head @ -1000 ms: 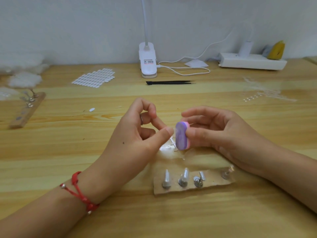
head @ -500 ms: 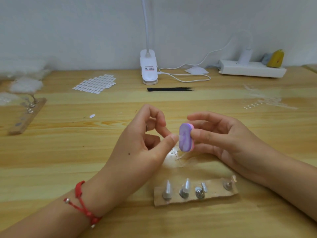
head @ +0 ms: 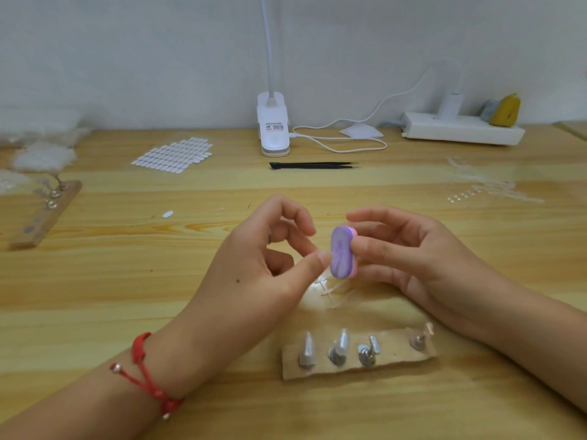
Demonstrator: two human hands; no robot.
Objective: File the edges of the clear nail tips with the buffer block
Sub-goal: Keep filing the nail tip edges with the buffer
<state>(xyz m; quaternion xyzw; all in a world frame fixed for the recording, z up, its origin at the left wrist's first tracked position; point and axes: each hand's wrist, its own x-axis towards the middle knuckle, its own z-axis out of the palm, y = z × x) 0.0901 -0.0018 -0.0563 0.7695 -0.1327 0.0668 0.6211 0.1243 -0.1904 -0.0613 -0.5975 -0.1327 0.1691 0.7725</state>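
Note:
My right hand (head: 409, 258) holds a small purple and pink buffer block (head: 342, 252) upright between thumb and fingers, above the table's middle. My left hand (head: 263, 274) pinches thumb against fingertip right at the block's purple face. The clear nail tip in that pinch is almost hidden by my fingers. Below my hands lies a cardboard strip (head: 394, 357) with several metal stands, some carrying clear nail tips (head: 340, 342). Clear plastic offcuts (head: 327, 290) lie on the wood under the block.
At the back stand a white clip lamp (head: 273, 128) with its cable, black tweezers (head: 314, 165), a sheet of white oval stickers (head: 173, 155) and a power strip (head: 460, 130). A wooden strip with stands (head: 44, 214) lies far left. Clear scraps (head: 486, 185) lie at the right.
Both hands have lifted slightly away from the cardboard strip, still together. The buffer block now shows more of its purple face. My view has shifted a little.

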